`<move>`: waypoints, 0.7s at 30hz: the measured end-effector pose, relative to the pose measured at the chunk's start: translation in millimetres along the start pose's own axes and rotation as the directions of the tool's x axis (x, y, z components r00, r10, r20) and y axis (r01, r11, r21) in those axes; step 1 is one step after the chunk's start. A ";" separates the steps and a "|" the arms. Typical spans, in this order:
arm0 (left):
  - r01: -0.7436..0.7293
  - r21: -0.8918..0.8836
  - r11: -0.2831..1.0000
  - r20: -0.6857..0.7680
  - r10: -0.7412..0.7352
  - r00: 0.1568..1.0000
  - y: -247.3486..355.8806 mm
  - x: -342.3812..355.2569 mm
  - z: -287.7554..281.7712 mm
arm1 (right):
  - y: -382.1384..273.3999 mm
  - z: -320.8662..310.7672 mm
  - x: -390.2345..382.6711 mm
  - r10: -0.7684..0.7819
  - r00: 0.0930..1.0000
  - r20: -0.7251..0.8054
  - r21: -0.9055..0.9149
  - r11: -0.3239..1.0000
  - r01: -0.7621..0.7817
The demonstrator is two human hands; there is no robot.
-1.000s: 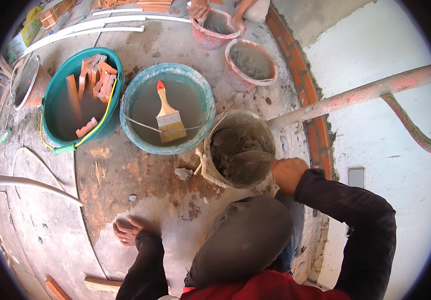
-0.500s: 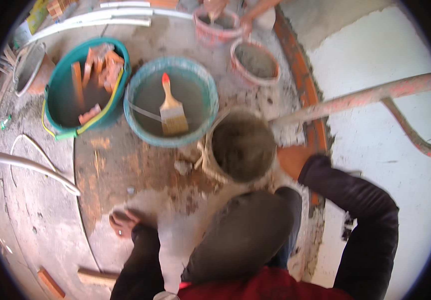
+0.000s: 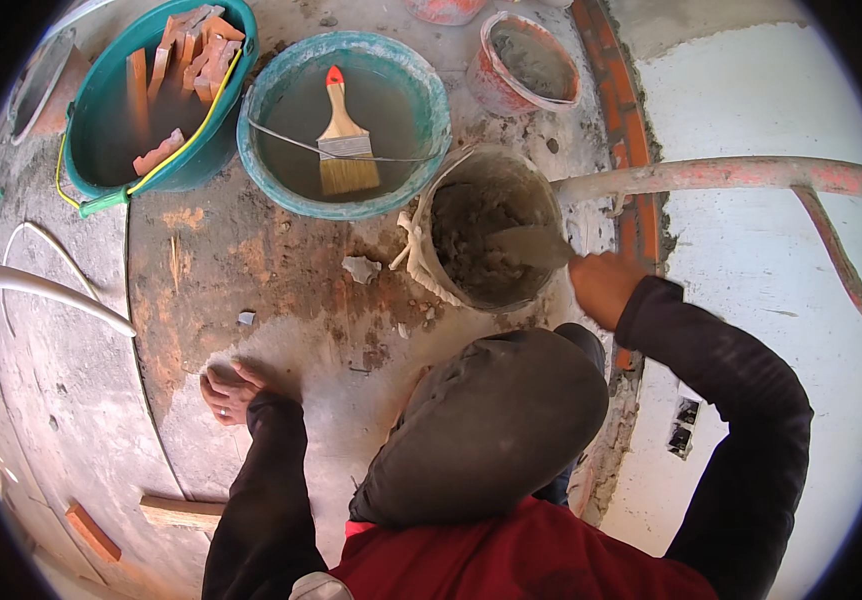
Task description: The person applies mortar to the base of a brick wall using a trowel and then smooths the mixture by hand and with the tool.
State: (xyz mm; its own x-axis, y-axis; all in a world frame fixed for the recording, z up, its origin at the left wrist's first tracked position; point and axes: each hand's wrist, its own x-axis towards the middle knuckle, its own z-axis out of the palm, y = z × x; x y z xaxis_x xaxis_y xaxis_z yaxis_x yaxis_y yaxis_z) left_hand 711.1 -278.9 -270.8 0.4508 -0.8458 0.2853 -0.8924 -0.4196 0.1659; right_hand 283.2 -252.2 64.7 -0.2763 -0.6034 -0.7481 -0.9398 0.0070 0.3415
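My right hand is closed on a trowel at the right rim of a mortar bucket. The trowel's blade lies over the wet grey mortar, and my fist hides its handle. Lumpy and stirred, the mortar partly covers the bucket's inner wall. On the floor to the left, my left hand leans with its fingers apart and a ring on one of them. Nothing is in it.
A teal basin holds murky water with a paintbrush across it. Left of it stands a green bucket of water and brick pieces. A red pail of mortar and a slanting pole are at the right.
The trowel's blade now shows above the mortar, and my right hand has risen to the bucket's rim. The view has shifted, so the other person's hands are out of sight.
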 end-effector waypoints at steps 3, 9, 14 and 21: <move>0.029 0.025 0.999 0.044 -0.031 0.999 2.9 -7.0 2.7 | 29.8 10.1 19.5 0.073 0.965 -0.253 -0.069 0.993 -0.094; 0.031 -0.005 0.999 0.055 -0.031 0.998 11.5 -14.6 8.1 | -6.9 17.0 40.1 0.200 0.963 -0.179 0.005 0.979 -0.202; 0.044 0.012 0.999 0.055 -0.044 0.997 2.9 -4.4 -5.2 | -8.6 -0.5 13.0 0.019 0.998 -0.064 0.022 1.000 -0.018; 0.034 0.001 0.999 0.059 -0.034 0.998 14.8 -9.7 -3.7 | 38.9 -21.4 62.0 0.095 0.994 -0.054 -0.192 0.976 -0.104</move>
State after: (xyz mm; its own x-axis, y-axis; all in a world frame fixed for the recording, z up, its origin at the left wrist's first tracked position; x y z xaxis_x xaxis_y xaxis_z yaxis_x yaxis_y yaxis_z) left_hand 693.6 -275.7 -267.5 0.4788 -0.8491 0.2231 -0.8766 -0.4486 0.1742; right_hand 233.8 -306.4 43.8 -0.3532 -0.6425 -0.6801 -0.8499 -0.0836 0.5203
